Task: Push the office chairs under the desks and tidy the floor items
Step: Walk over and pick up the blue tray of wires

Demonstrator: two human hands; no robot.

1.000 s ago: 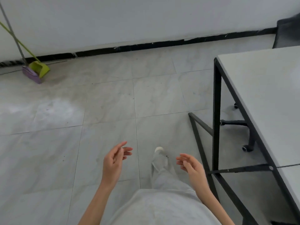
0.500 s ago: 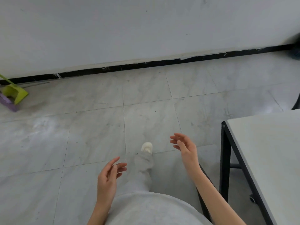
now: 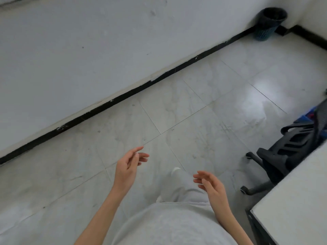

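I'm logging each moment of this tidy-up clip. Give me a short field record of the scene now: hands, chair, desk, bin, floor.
left hand: left hand empty, fingers relaxed, held in the air over the floor
right hand: right hand empty, fingers loosely curled, touching nothing
chair: black office chair at right, beside the desk edge, wheeled base out on the floor
desk: white desk at lower right
bin: dark waste bin in the far corner by the wall
floor: grey tiled floor
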